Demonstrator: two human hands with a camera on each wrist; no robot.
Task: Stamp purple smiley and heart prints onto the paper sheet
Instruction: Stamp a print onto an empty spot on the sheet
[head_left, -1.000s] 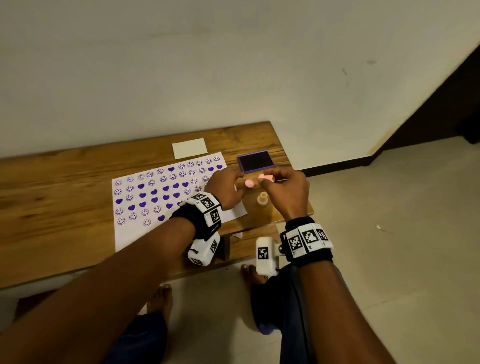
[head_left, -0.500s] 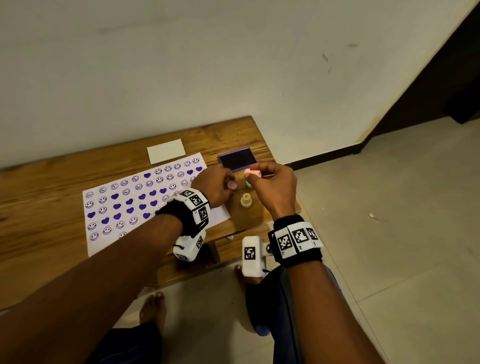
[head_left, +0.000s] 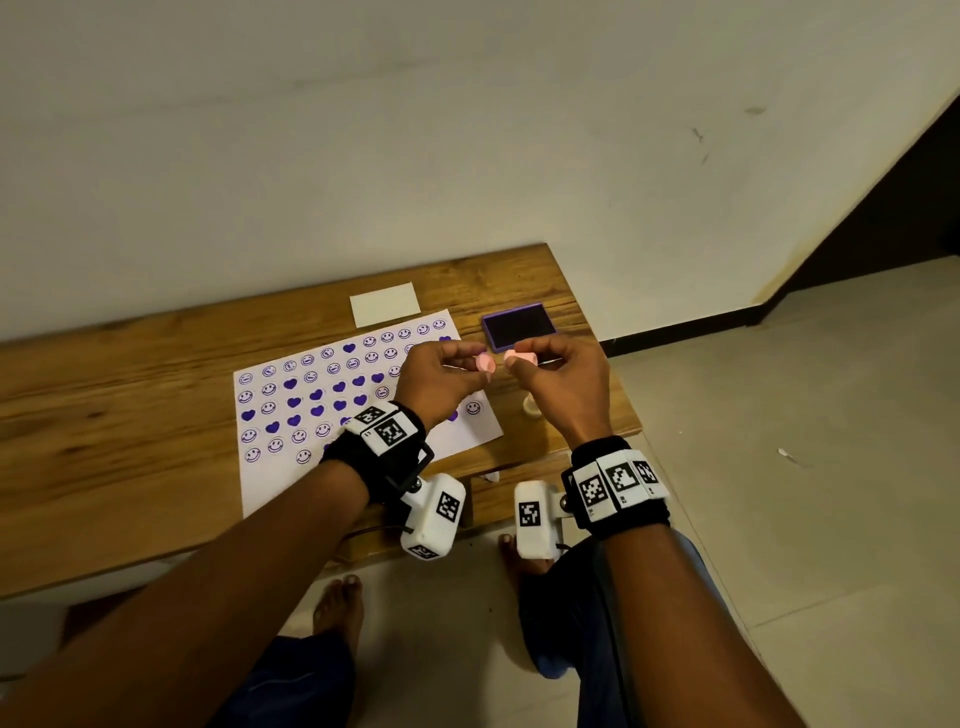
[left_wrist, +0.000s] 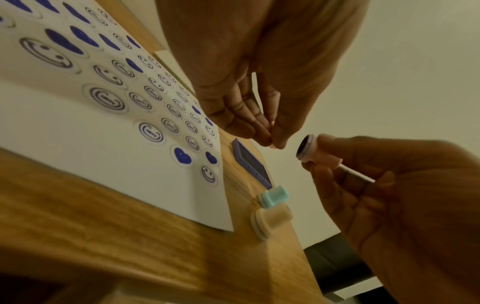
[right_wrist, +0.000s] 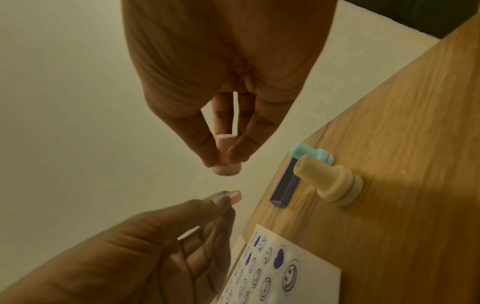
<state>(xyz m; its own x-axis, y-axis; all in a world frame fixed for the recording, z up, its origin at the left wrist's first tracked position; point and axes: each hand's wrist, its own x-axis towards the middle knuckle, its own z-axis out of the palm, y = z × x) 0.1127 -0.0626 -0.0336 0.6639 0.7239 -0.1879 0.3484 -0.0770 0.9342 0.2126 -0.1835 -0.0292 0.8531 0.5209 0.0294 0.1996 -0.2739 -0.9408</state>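
The white paper sheet (head_left: 363, 415) lies on the wooden table (head_left: 130, 415), covered with rows of purple smileys and hearts. My right hand (head_left: 530, 366) pinches a small pink stamp (head_left: 518, 357) on its side in the air, its inked face (left_wrist: 302, 147) turned toward my left hand. My left hand (head_left: 470, 375) pinches the stamp's flat pink cap (right_wrist: 235, 197) a short gap away. Both hands hover over the paper's right edge, just in front of the open purple ink pad (head_left: 519, 326).
A cream stamp (left_wrist: 270, 222) and a teal stamp (left_wrist: 274, 195) stand on the table between the paper and its right edge. A small blank white card (head_left: 384, 305) lies behind the paper. The wall runs along the table's far side; tiled floor lies to the right.
Both hands keep their pinches and the cap stays a small gap from the stamp. The hands have risen a little over the table, and the head view has swung.
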